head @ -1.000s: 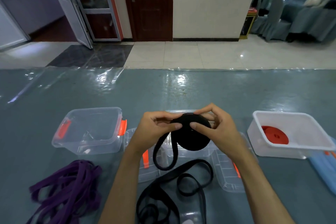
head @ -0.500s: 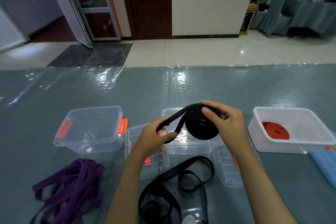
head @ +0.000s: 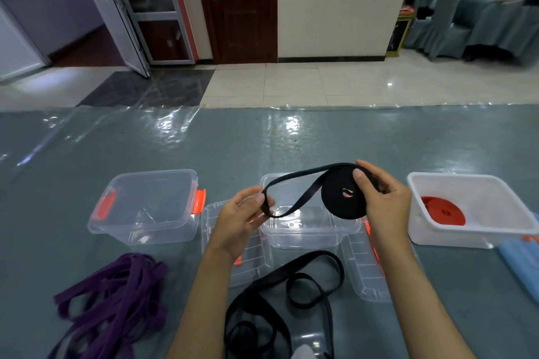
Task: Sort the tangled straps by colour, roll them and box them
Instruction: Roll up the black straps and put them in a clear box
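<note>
Holding the black strap roll point(head: 343, 198) above the middle clear box point(head: 309, 230), the right hand point(head: 379, 198) gripped it with curled fingers, while the left hand point(head: 242, 218) pinched the loose black strap point(head: 291, 183), and the purple straps point(head: 113, 297) lay tangled on the table point(head: 262, 140).

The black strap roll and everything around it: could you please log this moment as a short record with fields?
Black roll: black strap roll held above the middle clear box
Right hand: right hand grips the roll
Left hand: left hand pinches the loose strap leading to the roll
Unrolled black strap: loose black loops on the table
Purple straps: purple pile, unrolled, near left
Red roll: red roll inside the white box
Left clear box: holds no strap
</note>
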